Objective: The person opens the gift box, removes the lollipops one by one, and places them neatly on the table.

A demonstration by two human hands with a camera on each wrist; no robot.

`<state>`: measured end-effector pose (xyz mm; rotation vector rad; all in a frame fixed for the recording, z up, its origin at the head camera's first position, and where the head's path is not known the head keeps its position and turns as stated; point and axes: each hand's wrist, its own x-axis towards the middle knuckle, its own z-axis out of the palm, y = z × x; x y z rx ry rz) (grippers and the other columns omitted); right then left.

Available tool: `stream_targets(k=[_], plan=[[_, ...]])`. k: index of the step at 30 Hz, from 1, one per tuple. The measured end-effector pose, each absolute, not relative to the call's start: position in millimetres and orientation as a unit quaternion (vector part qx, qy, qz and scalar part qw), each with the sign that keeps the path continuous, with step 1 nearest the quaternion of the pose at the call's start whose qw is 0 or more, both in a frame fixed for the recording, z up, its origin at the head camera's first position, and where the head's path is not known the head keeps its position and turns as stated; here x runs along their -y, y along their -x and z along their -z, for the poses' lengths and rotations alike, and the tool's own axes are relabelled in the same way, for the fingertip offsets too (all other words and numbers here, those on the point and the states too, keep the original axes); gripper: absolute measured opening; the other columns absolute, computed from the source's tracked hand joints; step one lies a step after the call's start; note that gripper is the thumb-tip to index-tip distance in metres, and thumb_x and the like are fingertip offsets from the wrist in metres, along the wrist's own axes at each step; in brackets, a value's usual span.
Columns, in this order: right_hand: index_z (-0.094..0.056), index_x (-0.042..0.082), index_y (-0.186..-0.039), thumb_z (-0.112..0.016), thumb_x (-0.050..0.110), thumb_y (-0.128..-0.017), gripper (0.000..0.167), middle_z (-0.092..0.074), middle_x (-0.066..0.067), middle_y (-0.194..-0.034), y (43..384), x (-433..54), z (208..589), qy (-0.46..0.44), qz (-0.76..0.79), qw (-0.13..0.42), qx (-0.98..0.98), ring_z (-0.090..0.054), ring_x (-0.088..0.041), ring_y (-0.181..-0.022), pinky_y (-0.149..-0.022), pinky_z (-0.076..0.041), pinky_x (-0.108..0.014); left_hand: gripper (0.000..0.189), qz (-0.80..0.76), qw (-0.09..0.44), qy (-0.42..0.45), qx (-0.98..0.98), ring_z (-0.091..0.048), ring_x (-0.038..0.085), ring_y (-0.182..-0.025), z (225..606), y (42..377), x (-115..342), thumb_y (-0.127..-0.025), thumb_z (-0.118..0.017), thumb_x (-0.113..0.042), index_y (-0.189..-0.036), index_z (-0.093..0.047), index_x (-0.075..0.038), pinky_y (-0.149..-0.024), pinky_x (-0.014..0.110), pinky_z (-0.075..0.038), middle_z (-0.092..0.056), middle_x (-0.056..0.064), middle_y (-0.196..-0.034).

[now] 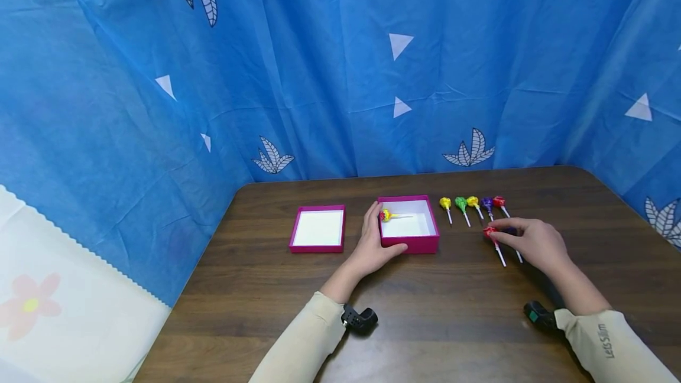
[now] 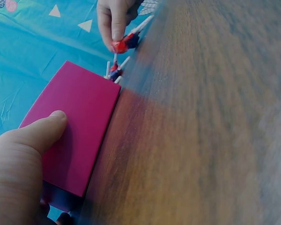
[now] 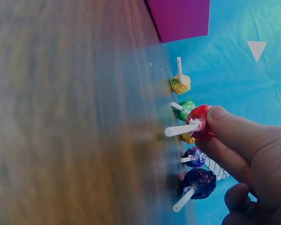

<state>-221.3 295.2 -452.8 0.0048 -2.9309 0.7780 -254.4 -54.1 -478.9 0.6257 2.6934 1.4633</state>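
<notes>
My right hand pinches a red lollipop by its wrapped head between thumb and fingertips, its white stick pointing toward me. Just beside it a dark purple lollipop lies on the table, partly hidden by the hand in the head view. My left hand grips the left side of an open magenta box, thumb pressed on the front wall and fingers along the left rim. Inside the box, against its left wall, lies one red and yellow lollipop, stick pointing right.
Behind the right hand several lollipops lie in a row: yellow, green, another yellow, purple and red. Left of the box sits its magenta lid, white inside up. A blue curtain hangs behind the wooden table.
</notes>
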Motion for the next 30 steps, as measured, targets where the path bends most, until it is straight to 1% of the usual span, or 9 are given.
stream_targets(k=[6,11,12,15,18,22,26,30], plan=[[-0.069,0.013,-0.127,-0.068,0.056,-0.089,0.058,-0.062,-0.005,-0.073,223.3,-295.2,454.3,0.002,-0.254,0.050,0.966,-0.046,-0.021,-0.067,-0.054,-0.033,-0.030,0.108,-0.467,0.008,-0.198,-0.862,-0.016,0.024,-0.153,478.1,254.5,54.0,-0.084,-0.078,-0.036,-0.160,-0.003,-0.021,-0.122,0.055,-0.028,0.000,-0.005,-0.168],[-0.069,0.012,-0.126,-0.068,0.058,-0.088,0.059,-0.067,-0.011,-0.084,223.3,-297.6,454.7,0.006,-0.246,0.042,0.968,-0.049,-0.022,-0.072,-0.057,-0.034,-0.031,0.109,-0.468,0.010,-0.198,-0.861,-0.016,0.023,-0.152,478.3,254.4,53.1,-0.083,-0.078,-0.035,-0.160,-0.003,-0.021,-0.121,0.055,-0.029,-0.001,-0.005,-0.168],[-0.069,0.013,-0.126,-0.068,0.058,-0.088,0.059,-0.068,-0.014,-0.087,223.1,-297.7,454.6,0.007,-0.245,0.041,0.969,-0.050,-0.022,-0.073,-0.057,-0.034,-0.032,0.109,-0.468,0.010,-0.199,-0.861,-0.016,0.023,-0.152,478.5,254.5,53.1,-0.083,-0.078,-0.035,-0.160,-0.003,-0.021,-0.121,0.055,-0.030,-0.001,-0.005,-0.168],[-0.070,0.013,-0.125,-0.068,0.058,-0.088,0.058,-0.069,-0.023,-0.104,223.2,-297.6,454.6,0.005,-0.239,0.046,0.970,-0.053,-0.025,-0.077,-0.058,-0.035,-0.032,0.108,-0.468,0.008,-0.201,-0.861,-0.016,0.024,-0.152,479.0,254.7,53.1,-0.084,-0.078,-0.036,-0.160,-0.003,-0.020,-0.121,0.055,-0.029,0.000,-0.004,-0.168],[-0.070,0.013,-0.125,-0.069,0.057,-0.088,0.057,-0.064,-0.030,-0.120,223.5,-297.2,454.1,0.002,-0.235,0.050,0.971,-0.056,-0.027,-0.082,-0.059,-0.037,-0.032,0.108,-0.469,0.006,-0.201,-0.860,-0.016,0.024,-0.152,479.0,254.9,53.2,-0.084,-0.078,-0.036,-0.160,-0.003,-0.020,-0.122,0.055,-0.029,-0.001,-0.005,-0.168],[-0.070,0.013,-0.124,-0.069,0.056,-0.088,0.056,-0.061,-0.032,-0.126,223.9,-296.5,454.0,0.001,-0.234,0.052,0.971,-0.057,-0.032,-0.089,-0.062,-0.039,-0.034,0.109,-0.468,0.006,-0.199,-0.861,-0.016,0.024,-0.153,478.6,254.3,53.4,-0.083,-0.078,-0.036,-0.160,-0.003,-0.020,-0.122,0.055,-0.029,-0.001,-0.005,-0.168],[-0.069,0.014,-0.126,-0.069,0.057,-0.088,0.057,-0.058,-0.033,-0.130,223.4,-296.4,454.7,0.004,-0.237,0.048,0.970,-0.057,-0.041,-0.099,-0.067,-0.042,-0.040,0.108,-0.467,0.008,-0.199,-0.861,-0.017,0.025,-0.152,478.9,254.0,53.1,-0.084,-0.078,-0.037,-0.160,-0.003,-0.020,-0.121,0.056,-0.030,-0.001,-0.003,-0.168],[-0.069,0.015,-0.126,-0.067,0.058,-0.089,0.057,-0.057,-0.033,-0.133,223.6,-296.0,455.5,0.006,-0.241,0.049,0.969,-0.056,-0.045,-0.105,-0.070,-0.044,-0.045,0.108,-0.469,0.007,-0.198,-0.861,-0.017,0.025,-0.152,478.3,253.9,53.5,-0.084,-0.078,-0.036,-0.160,-0.003,-0.020,-0.121,0.056,-0.030,-0.001,-0.004,-0.168]])
